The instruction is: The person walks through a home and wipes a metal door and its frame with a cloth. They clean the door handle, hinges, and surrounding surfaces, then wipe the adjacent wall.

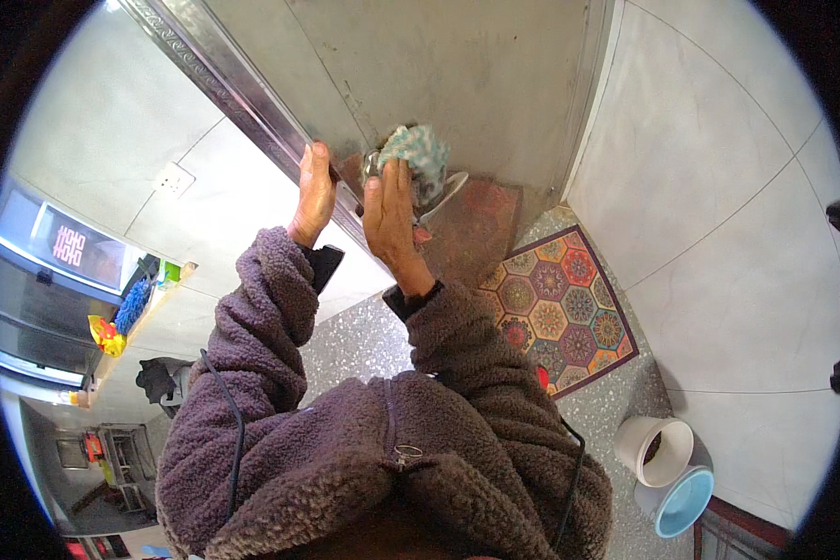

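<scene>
In front of me stands a glossy door panel point(490, 91) with a metal edge strip point(252, 91) that has an embossed pattern. My left hand point(315, 189) grips the panel's edge, its thumb upright and its other fingers mostly hidden. A patterned teal-and-white cloth point(420, 157), blurred, lies under the fingers of my right hand point(392, 217), which hold it against the panel. Beside the cloth, a shiny metal part point(372, 164) is partly covered. A white curved object point(451, 194) shows just right of the cloth; I cannot tell what it is.
A hexagon-patterned mat point(567, 311) lies on the speckled floor point(357, 343). White point(630, 448) and blue point(686, 500) buckets stand by the tiled wall point(728, 231) at right. A wall socket point(174, 180) and a ledge holding a blue duster point(133, 306) are at left.
</scene>
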The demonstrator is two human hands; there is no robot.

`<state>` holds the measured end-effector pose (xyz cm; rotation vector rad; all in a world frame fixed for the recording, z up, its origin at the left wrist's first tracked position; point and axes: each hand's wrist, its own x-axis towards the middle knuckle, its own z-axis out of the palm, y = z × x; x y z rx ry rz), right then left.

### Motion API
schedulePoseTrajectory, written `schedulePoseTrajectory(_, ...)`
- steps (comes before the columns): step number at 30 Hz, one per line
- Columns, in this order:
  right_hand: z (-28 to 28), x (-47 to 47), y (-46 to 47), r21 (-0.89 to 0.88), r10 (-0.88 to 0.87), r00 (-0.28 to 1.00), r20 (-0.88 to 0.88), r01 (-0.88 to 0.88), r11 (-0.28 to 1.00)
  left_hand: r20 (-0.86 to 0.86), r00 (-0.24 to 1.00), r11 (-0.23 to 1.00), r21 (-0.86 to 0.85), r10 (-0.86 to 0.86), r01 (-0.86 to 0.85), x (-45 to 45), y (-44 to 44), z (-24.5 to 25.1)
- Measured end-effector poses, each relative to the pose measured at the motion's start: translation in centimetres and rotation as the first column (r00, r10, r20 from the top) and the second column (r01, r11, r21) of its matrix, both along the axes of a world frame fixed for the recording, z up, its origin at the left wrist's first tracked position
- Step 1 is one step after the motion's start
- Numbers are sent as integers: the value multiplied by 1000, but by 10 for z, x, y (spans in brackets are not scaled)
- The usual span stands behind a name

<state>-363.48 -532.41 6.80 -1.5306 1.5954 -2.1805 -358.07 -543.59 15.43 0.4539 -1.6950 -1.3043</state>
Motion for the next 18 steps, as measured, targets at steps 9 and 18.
schedulePoseTrajectory(9, -11, 6, 5, 137, 102, 994, -48, -95, 986, 58, 996, 994, -90, 68, -63, 3, -8, -5)
schedulePoseTrajectory(18, -75, 18, 48, 285, 310, 950, 31, -306, 909, 2, 998, 998, -7, -67, 67, 3, 4, 1)
